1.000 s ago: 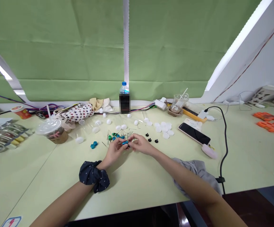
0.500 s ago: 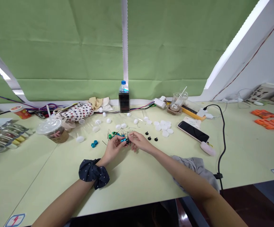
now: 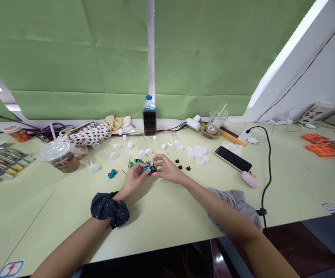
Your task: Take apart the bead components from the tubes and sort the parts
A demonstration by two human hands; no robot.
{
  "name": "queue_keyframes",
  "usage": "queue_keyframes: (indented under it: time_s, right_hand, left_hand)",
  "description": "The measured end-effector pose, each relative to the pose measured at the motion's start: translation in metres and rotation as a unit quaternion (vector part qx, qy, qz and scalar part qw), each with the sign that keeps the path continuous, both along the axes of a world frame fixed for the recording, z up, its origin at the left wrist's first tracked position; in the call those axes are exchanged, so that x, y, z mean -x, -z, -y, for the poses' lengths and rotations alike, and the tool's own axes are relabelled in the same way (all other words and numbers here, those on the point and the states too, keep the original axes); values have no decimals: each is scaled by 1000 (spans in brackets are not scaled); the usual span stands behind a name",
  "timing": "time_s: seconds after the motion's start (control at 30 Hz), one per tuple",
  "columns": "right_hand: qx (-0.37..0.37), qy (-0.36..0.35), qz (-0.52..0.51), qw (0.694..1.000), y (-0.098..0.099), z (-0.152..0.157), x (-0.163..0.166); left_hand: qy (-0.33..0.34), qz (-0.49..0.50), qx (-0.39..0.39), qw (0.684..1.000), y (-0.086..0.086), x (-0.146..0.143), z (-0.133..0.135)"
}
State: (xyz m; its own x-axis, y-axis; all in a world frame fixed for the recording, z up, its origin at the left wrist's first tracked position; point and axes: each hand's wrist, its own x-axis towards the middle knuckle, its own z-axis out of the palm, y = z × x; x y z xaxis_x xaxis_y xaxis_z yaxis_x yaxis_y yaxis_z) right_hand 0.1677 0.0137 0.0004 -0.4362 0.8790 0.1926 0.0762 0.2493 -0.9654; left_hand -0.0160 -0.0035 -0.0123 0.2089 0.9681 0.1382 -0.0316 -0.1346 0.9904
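Left hand and right hand fingers pinch a blue bit, maybe not done; black bits lie loose at three o'clock.

Both forearms angled in over near edge of table, converging. Left hand in a pinch; right hand curled just beside it.

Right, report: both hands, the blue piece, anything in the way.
Left fingers holding small blue piece. Right fingers close at its right side. Green piece just beyond, possibly in the way.
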Motion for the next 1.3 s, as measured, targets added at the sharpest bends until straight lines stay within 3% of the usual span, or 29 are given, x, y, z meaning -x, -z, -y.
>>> queue_keyframes:
  time_s: [0.13,0.27,0.43,0.57,0.7,0.83,1.0,1.13,1.3]
  right_hand:
    - [77,-14,43,996,-1,1,1]
    - [4,-9,12,1000,-5,4,1]
    - [89,-9,31,996,-3,2,1]
    - [40,-8,-12,999,-1,1,1]
    - [107,-40,10,993,-1,2,3]
    - [64,-32,-21,997,0,2,5]
    - [144,-28,-35,989,2,1,7]
    - [108,-41,-72,991,1,3,8]
    - [151,-25,-69,986,1,3,10]
  left_hand:
    - [17,-9,3,1000,1,1,0]
    - [7,-9,-2,1000,0,1,0]
    - [19,-10,3,1000,-3,1,1]
    - [4,5,7,1000,-4,0,2]
    - [14,-2,4,1000,-6,-1,3]
    - [8,-2,7,1000,-7,-2,3]
    - [16,-14,10,1000,-6,0,3]
    - [9,-6,9,1000,-5,0,2]
    - [23,-16,1,1000,-3,-2,1]
